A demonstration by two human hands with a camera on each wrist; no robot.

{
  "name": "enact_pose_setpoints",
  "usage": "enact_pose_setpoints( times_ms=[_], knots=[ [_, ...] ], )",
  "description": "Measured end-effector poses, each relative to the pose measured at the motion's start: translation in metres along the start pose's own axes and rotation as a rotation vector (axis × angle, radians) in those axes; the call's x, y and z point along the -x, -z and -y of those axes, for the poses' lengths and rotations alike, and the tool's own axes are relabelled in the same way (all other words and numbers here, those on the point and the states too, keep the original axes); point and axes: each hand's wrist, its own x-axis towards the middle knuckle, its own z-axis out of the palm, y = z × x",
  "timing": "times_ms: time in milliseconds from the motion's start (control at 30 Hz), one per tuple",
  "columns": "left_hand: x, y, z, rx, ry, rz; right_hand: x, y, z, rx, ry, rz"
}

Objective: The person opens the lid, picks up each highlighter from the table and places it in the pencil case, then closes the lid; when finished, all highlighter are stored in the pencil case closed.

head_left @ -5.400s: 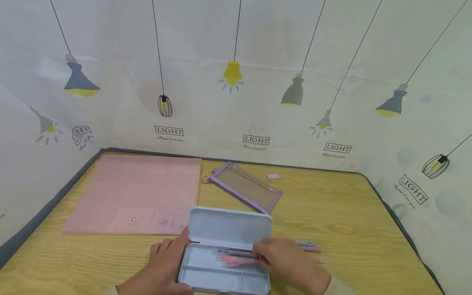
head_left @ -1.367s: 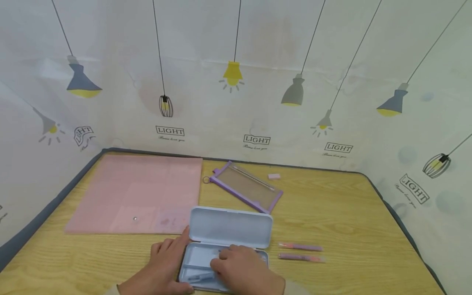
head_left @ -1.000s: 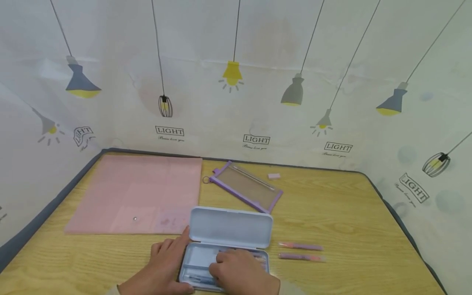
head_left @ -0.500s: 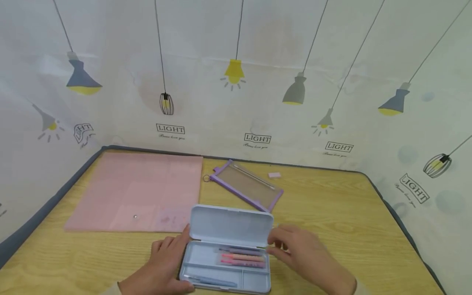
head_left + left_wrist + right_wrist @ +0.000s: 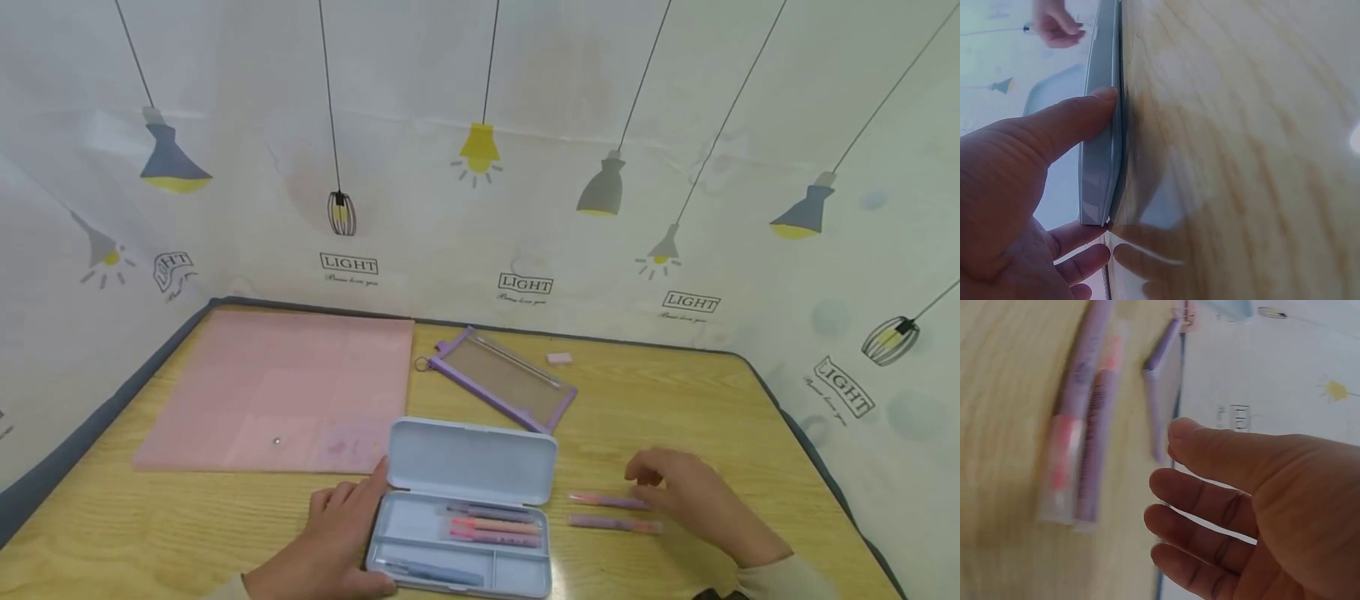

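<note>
A light-blue pencil case [image 5: 472, 457] lies with its lid raised. My left hand [image 5: 330, 533] grips its left end; in the left wrist view the thumb [image 5: 1079, 119] presses the front wall and the fingers reach round the corner. Several pink and purple pens [image 5: 495, 533] lie in the case's back compartment, and slim blue pens [image 5: 435, 572] in the front left one. To the right, my right hand [image 5: 693, 504] hovers beside two purple highlighters [image 5: 607, 523] on the table. It holds nothing; its fingers are loosely bent, apart from the highlighters in the right wrist view [image 5: 1094, 437].
A pink folder [image 5: 285, 383] lies flat at the back left. Behind the case sits a purple-edged mesh zip pouch [image 5: 495, 375] with a thin silvery stick on it, and a small pink eraser [image 5: 558, 358]. A printed cloth wall [image 5: 420, 208] rises round the table.
My right hand has laid pens in the back and front compartments, left the case empty and moved right to the two highlighters. My left hand has stayed on the case.
</note>
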Motion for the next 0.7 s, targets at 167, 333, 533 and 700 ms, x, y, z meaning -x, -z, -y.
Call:
enact_pose_setpoints(
  times_ms=[167,333,533,700],
  knots=[
    [-0.001,0.000,0.001,0.014,0.007,0.018,-0.006,-0.018,-0.012,0.014,0.012,0.030],
    [0.000,-0.002,0.002,-0.002,-0.004,0.007,-0.009,-0.026,-0.014,0.034,0.044,0.029],
    [0.000,-0.004,0.003,-0.028,-0.023,-0.024,-0.010,-0.027,-0.015,0.065,0.055,0.031],
    [0.000,-0.002,0.002,-0.016,-0.008,-0.004,-0.010,-0.026,-0.014,0.066,0.073,0.031]
  ],
)
